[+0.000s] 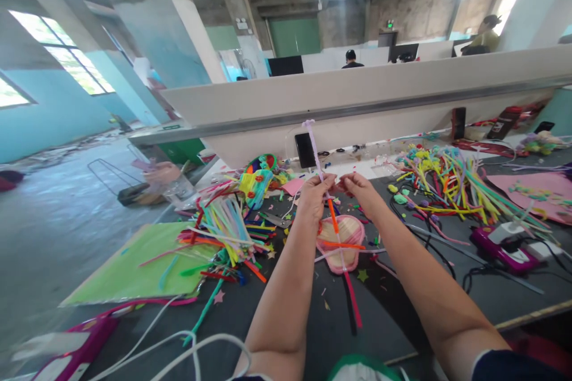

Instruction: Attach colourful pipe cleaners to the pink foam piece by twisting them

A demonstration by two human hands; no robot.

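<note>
Nearest the person, a white cable looped over the grey table (375,309), close to a magenta device (80,348). Farther in, a pink-edged pad (342,244) lay on the table, with orange strips (343,245) over it. Just beyond, the left hand (316,190) pinched a lilac fuzzy stem (314,149), which stood up above the fingers. The right hand (355,186) was beside it, fingertips drawn together; whether they gripped anything could not be told. Bundles of coloured stems (465,181) spread on both sides. Behind the hands, a dark phone (305,150) leaned near the pale partition (357,95).
</note>
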